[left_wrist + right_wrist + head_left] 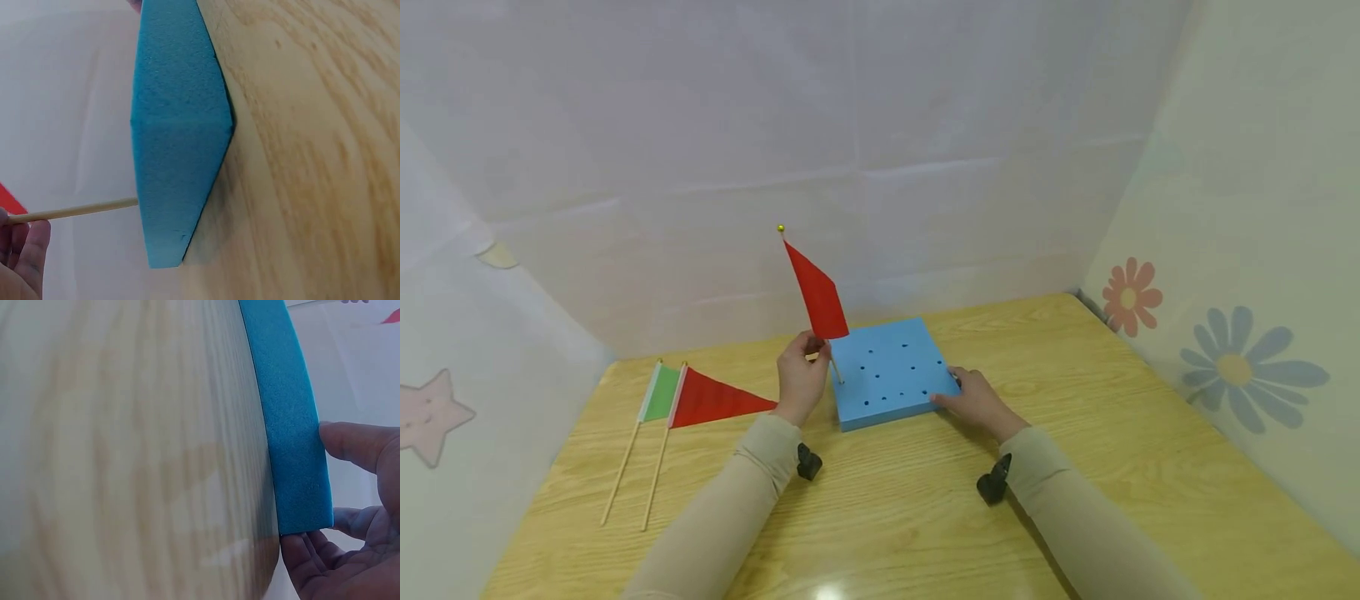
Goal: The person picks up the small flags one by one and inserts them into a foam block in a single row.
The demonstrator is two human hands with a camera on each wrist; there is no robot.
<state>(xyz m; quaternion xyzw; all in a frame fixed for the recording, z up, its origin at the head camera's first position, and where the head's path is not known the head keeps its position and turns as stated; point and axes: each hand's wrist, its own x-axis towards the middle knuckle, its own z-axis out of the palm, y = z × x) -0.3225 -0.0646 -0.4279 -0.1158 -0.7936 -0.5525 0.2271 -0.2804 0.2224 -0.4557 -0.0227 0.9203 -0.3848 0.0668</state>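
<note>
My left hand (802, 379) pinches the wooden stick (837, 367) of a red flag (818, 296) with a gold ball at its top. The flag tilts left above a blue foam board (887, 335) dotted with several small holes. At the board's left side the stick's lower end meets the top surface; how deep it sits is hidden. In the left wrist view the stick (87, 209) reaches the board's edge (172, 169). My right hand (981, 407) grips the board's front right corner, thumb on top and fingers against the side, as the right wrist view of that hand (369, 550) shows.
On the wooden table (880, 517), left of the board, lie a green flag (661, 393) and a red triangular flag (711, 398), sticks toward me. White cloth walls (850, 167) enclose the back and sides, the right one printed with flowers.
</note>
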